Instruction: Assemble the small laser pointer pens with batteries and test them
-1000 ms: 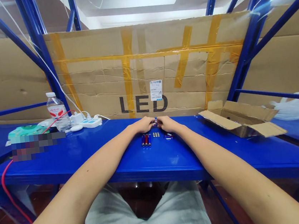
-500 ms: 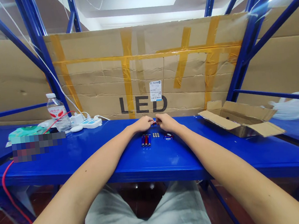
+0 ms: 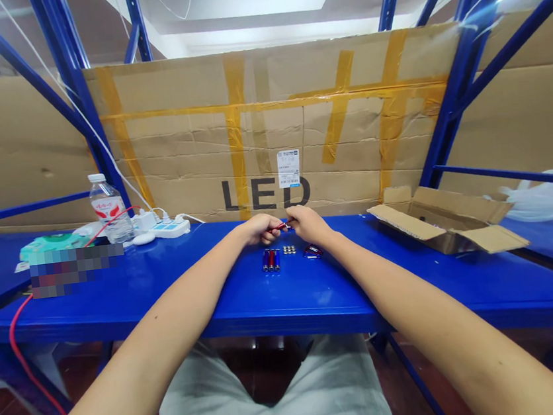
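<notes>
My left hand (image 3: pixel 262 229) is closed round a slim red mini flashlight (image 3: pixel 275 228), which points toward the right hand. My right hand (image 3: pixel 308 225) pinches at the far end of it, where a small blue and silver bit shows; the fingers hide what exactly is gripped there. Just below the hands, three mini flashlights (image 3: pixel 271 260), blue, red and blue, lie side by side on the blue table (image 3: pixel 247 304). To their right sit several small silver button cells (image 3: pixel 289 250) in rows. Red and blue carabiners (image 3: pixel 312 252) lie under the right wrist.
An open cardboard box (image 3: pixel 437 219) stands on the right. At left are a water bottle (image 3: pixel 109 213), a white power strip (image 3: pixel 172 228), a green packet (image 3: pixel 54 245) and a red cable (image 3: pixel 16 337). A tall cardboard sheet (image 3: pixel 175 152) closes off the back.
My left hand has turned and shifted slightly left, so more of the red flashlight shows between the hands. The parts on the table have stayed in place.
</notes>
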A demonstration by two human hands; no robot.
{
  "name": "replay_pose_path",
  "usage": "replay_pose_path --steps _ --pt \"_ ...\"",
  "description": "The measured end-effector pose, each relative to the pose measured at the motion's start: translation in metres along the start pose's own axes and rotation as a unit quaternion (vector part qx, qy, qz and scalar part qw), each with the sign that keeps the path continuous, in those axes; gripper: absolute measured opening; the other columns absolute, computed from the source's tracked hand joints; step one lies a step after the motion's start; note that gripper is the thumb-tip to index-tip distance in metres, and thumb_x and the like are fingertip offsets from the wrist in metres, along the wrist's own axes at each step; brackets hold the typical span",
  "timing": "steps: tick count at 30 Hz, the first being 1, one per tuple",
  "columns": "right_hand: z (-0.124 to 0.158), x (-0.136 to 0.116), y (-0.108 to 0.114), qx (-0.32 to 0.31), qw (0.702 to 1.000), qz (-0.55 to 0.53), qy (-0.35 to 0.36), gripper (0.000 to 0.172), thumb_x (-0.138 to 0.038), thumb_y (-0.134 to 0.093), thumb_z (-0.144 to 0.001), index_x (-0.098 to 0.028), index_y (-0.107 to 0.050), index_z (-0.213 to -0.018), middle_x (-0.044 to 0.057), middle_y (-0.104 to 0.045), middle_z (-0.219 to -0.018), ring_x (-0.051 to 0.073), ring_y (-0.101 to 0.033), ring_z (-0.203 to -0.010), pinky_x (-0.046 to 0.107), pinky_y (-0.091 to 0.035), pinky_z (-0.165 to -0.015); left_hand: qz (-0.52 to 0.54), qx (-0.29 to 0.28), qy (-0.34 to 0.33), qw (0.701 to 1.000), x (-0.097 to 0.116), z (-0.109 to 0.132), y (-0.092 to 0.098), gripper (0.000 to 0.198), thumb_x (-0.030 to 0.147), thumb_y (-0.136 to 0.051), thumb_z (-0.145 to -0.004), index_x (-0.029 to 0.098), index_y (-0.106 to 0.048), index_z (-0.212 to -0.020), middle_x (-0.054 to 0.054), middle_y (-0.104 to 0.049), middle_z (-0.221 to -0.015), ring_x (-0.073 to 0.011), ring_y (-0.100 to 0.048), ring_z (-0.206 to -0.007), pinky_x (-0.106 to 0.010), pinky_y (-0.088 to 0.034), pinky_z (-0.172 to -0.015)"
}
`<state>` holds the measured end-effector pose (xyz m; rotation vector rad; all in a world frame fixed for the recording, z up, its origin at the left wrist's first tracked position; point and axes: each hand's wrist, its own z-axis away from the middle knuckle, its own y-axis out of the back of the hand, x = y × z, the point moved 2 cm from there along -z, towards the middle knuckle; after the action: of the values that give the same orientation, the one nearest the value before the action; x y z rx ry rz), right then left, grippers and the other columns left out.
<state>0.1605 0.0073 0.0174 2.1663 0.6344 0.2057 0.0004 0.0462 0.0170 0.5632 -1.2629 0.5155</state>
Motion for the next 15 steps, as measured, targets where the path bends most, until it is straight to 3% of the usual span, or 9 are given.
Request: replay_pose_path --steps 4,8,12,15 --pt "-0.001 -0.004 0.004 0.044 0.998 0.015 0.045 0.017 -0.005 -0.044 -0.080 -0.019 -0.050 -0.074 0.006 -0.059 -0.080 0.019 -0.047 -0.080 0.027 -0.033 -0.070 0.098 -0.038 0.027 0.994 0.003 0.003 0.001 0.010 0.012 -0.048 -0.076 0.012 -0.056 -0.082 0.004 -0.035 -0.055 -0.0037 -0.018 -0.038 -0.018 -0.018 -0.039" --pt "-0.001 -0.003 0.004 0.032 0.999 0.016 0.034 0.015 -0.006 -0.045 -0.081 -0.019 -0.052 -0.075 0.007 -0.060 -0.082 0.019 -0.048 -0.080 0.027 -0.033 -0.070 0.098 -0.019 0.033 0.994 0.004 0.004 -0.001 0.007 0.017 -0.049 -0.079 0.013 -0.056 -0.079 0.002 -0.042 -0.058 -0.0044 -0.020 -0.040 -0.018 -0.016 -0.039" --pt "0.000 0.002 0.003 -0.005 1.000 0.003 -0.022 0.011 -0.010 -0.049 -0.082 -0.018 -0.054 -0.076 0.006 -0.062 -0.080 0.017 -0.050 -0.073 0.026 -0.032 -0.064 -0.017 0.068 0.011 0.997 0.004 0.002 0.000 0.010 0.026 -0.058 -0.078 0.016 -0.055 -0.076 0.003 -0.044 -0.058 -0.0048 -0.022 -0.041 -0.021 -0.014 -0.041" --pt "0.001 0.010 0.001 -0.036 0.997 -0.015 -0.065 0.007 -0.012 -0.053 -0.081 -0.018 -0.056 -0.077 0.006 -0.064 -0.079 0.016 -0.051 -0.070 0.025 -0.031 -0.061 -0.176 0.151 -0.022 0.973 0.002 0.001 0.003 0.013 0.029 -0.060 -0.076 0.016 -0.062 -0.079 0.003 -0.049 -0.057 -0.0072 -0.032 -0.044 -0.023 -0.022 -0.044"
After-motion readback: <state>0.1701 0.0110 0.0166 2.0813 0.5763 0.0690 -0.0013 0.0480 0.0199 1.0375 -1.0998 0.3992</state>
